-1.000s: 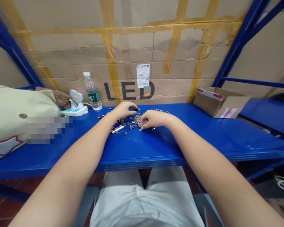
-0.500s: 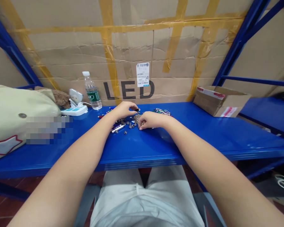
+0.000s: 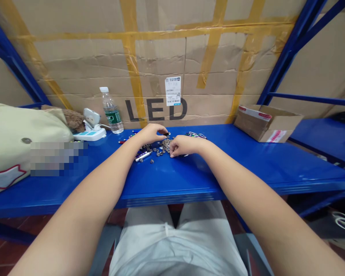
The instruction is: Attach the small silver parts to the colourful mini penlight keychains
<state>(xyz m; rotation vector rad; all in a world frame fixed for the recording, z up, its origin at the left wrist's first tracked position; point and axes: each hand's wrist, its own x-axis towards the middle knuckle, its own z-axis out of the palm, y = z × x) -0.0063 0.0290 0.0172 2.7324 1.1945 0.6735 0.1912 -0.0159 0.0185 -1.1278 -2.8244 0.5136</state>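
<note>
R hand [image 3: 186, 144] is bent down over the table, fingertips pinched close together at the near right edge of the heap of small metal pcs [image 3: 165, 145]. If it grasps smth, I cannot tell, the fingers hide it. Approx 1 s ago a pale disc was seen under these fingertips; now it's not visible, so poss. it was picked up or only covered. For the work this would mean one more pc taken in the hand, but not sure.

L hand [image 3: 153, 133] has not moved much: thumb and finger grasp a small dark pc [image 3: 166, 134], held just above the far side of the heap.

Around: silver stick [image 3: 143, 156] lies below L wrist, w/ a few loose pcs near. Metal clips [image 3: 197, 135] lie behind R hand. Further out: water bottle [image 3: 112, 115] and power strip [image 3: 90, 134] at back left, bag [image 3: 25, 126] far left, open carton [image 3: 267, 124] on the right, all on the blue table [image 3: 172, 180].
</note>
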